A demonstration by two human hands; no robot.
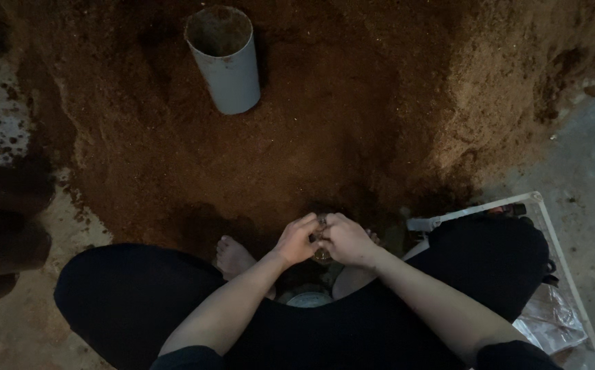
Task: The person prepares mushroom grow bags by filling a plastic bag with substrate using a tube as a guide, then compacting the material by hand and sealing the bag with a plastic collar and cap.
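— Small clear container point(322, 236), where is it?
— Pinched between both hands, low over the brown soil heap point(325, 123), between the knees.
— The hands' pose?
— Left hand point(297, 240) and right hand point(347, 240) meet, fingers curled closed around it, forearms angled inward.
— Around them?
— A bare foot point(233, 257) just left; a grey pipe point(223, 58) stands well beyond.

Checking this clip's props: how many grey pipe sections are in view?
1. A single grey pipe section stands partly sunk in the brown soil pile at the top, open end up, well away from both hands. Others could be buried or out of frame.
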